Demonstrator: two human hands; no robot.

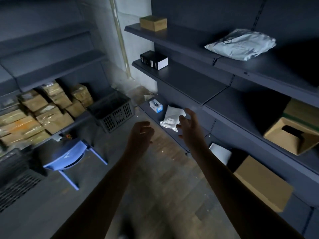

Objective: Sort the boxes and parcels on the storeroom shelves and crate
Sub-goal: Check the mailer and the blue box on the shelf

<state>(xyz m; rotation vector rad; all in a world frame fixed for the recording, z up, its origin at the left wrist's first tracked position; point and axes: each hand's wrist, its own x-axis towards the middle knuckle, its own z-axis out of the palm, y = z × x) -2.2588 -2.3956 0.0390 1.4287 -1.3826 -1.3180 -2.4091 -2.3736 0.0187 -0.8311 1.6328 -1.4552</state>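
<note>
Both my arms reach forward over the floor toward the low dark shelf on the right. My right hand (pixel 189 125) is spread with relaxed fingers just in front of a white plastic parcel (pixel 170 118) that lies on that low shelf; I cannot tell if it touches it. My left hand (pixel 141 133) hovers left of it with loosely curled fingers and holds nothing. A small blue and white box (pixel 156 105) lies beyond the parcel. A dark plastic crate (pixel 114 112) stands on the floor at the left.
Higher shelves carry a brown box (pixel 153 23), a black box (pixel 154 60) and a grey bag parcel (pixel 241 44). Cardboard boxes (pixel 293 135) sit at the right. Taped brown parcels (pixel 43 111) fill the left shelf. A blue plastic chair (pixel 69 157) stands on the floor.
</note>
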